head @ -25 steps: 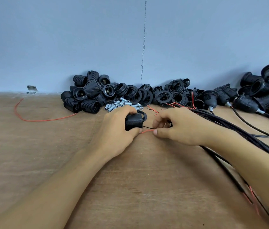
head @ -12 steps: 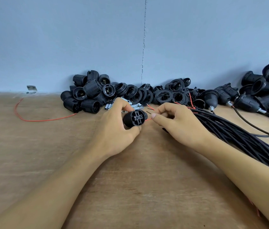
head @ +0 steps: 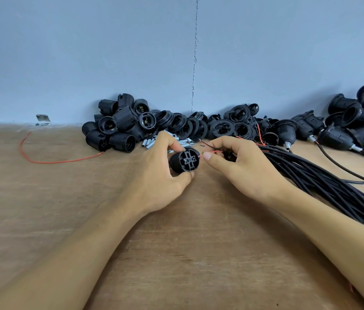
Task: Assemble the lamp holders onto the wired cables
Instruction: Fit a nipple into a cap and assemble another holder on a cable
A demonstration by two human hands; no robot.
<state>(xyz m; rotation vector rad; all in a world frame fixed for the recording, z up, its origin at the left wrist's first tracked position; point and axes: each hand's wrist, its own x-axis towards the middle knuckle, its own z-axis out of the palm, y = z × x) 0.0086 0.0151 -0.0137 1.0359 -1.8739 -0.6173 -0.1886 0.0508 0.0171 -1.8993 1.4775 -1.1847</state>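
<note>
1. While gripped low over the bench (head: 69, 209), lying roughly level along its long axis: lamp holder (head: 184, 162), slotted terminal end turned rightward and toward the camera.
2. Wrapped round its barrel: left hand (head: 154, 182), thumb beneath, fingers over the top.
3. Just right of that end, aimed leftward at it: bared tip of red wire (head: 212, 151); contact too fine to tell.
4. Pinching that wire: right hand (head: 241, 171), nearer to the cable bundle (head: 324, 182).
5. Likely needs a short leftward push into a terminal slot.

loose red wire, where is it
Head view, left side: the loose red wire lies on the bench, running from near the wall bracket to the lamp holder pile.
</note>
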